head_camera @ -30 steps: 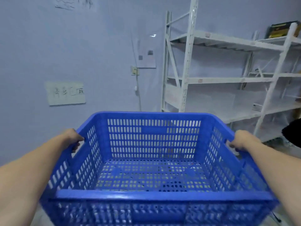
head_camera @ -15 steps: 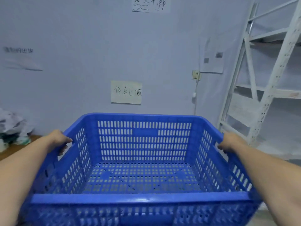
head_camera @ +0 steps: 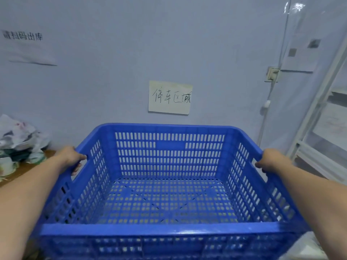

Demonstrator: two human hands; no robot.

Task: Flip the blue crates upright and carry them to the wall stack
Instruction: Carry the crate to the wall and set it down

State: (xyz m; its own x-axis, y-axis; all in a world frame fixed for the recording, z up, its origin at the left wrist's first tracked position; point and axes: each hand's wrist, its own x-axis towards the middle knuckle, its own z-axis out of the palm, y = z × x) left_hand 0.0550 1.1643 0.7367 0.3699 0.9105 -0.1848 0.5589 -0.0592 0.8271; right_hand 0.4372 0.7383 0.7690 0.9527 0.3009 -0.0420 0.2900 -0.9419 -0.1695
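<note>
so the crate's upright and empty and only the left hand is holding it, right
Not quite. The head view shows the crate upright and empty, but both hands hold it: the left hand and the right hand each grip a side rim.

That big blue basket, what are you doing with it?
A person is carrying one blue crate, upright and empty, held out in front. The left hand grips the left side rim and the right hand grips the right side rim, fingers curled over the edge. The crate faces a pale wall with a handwritten paper sign just above it. A white metal shelf stands to the right. No stack of crates is in view.
</note>
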